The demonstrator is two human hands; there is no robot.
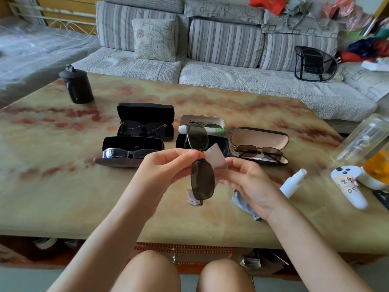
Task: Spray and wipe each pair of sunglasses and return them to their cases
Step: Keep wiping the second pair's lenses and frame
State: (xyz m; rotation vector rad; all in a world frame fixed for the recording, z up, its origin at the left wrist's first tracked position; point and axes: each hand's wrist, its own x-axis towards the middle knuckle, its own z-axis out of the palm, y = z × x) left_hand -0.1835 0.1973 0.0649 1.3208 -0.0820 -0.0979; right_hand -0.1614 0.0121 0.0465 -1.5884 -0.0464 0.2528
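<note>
The sunglasses (202,180) are held above the tabletop (63,186) between both hands, with the long axis running away from the body. The bridge is pinched by the left hand (166,165). A white wipe (216,158) is pinched at the near lens's upper edge by the right hand (250,182). The open dark case (223,144), judged theirs, lies just beyond and crosswise to the frame, so a quarter turn would be needed. The spray bottle (292,183) lies nearer the right hand.
</note>
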